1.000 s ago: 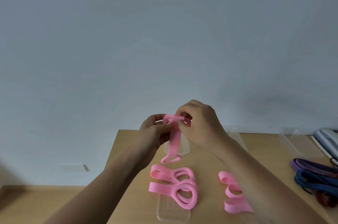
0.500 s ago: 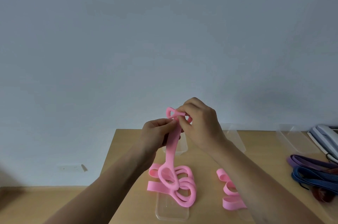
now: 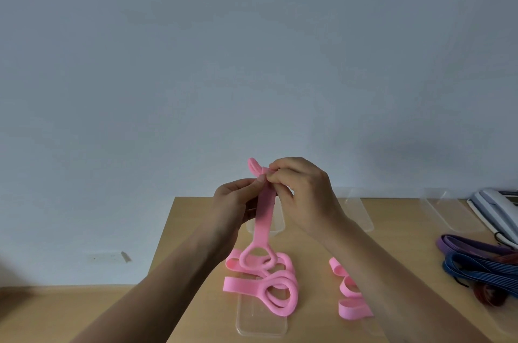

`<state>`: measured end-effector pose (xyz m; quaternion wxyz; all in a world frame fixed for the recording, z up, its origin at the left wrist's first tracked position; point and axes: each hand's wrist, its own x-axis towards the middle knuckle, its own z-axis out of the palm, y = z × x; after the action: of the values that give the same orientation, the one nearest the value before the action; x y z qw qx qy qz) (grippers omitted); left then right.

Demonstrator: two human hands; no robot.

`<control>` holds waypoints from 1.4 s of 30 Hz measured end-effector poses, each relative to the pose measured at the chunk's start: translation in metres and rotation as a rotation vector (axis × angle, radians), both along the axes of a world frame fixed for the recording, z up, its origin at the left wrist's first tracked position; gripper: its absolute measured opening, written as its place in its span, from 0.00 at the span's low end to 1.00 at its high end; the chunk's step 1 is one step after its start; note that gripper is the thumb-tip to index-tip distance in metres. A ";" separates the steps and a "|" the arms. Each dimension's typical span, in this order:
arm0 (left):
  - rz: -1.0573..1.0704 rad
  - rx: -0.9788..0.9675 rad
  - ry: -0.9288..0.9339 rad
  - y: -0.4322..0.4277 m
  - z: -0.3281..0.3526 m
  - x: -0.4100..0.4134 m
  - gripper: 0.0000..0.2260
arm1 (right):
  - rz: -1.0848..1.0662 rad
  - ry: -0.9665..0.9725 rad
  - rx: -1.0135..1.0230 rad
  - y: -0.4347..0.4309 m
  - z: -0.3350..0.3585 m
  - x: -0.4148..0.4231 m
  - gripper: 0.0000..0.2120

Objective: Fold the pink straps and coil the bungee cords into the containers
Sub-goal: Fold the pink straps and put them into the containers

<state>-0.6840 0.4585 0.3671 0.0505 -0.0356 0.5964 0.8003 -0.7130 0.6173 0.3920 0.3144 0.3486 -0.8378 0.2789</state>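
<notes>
Wood table (image 3: 196, 230): clear container (image 3: 260, 323) at near side, loose pink straps (image 3: 269, 284) piled on it, bungee cords (image 3: 476, 267) untouched far right. We're on strap folding. One pink strap (image 3: 265, 219) held upright, ring end hanging over pile. Left hand (image 3: 232, 202) and right hand (image 3: 302, 191) both pinch its top, fingers curled. Small loop pokes out above, probably first fold. Next we double it down, pinch tight, drop in container.

- The left hand (image 3: 234, 204) and right hand (image 3: 304, 192) pinched the top of a pink strap (image 3: 265, 220), whose looped end hung above the table (image 3: 185, 216).
- At six o'clock from the hands, a pile of pink straps (image 3: 276, 291) overlapped a clear container (image 3: 260, 326).
- At four o'clock lay blue and purple bungee cords (image 3: 482, 269).
</notes>
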 end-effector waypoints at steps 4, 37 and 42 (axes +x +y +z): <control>0.029 -0.012 -0.014 0.000 -0.002 -0.001 0.12 | 0.014 -0.022 0.012 0.001 0.002 0.000 0.07; 0.073 0.152 -0.184 -0.005 0.001 -0.004 0.14 | -0.037 -0.255 -0.005 0.004 0.005 -0.014 0.04; 0.010 0.217 -0.230 -0.006 0.006 -0.005 0.22 | -0.010 -0.162 -0.047 0.004 -0.004 -0.012 0.08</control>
<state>-0.6885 0.4521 0.3729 0.1180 -0.1243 0.4966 0.8509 -0.7245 0.6215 0.3880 0.2552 0.3130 -0.8554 0.3243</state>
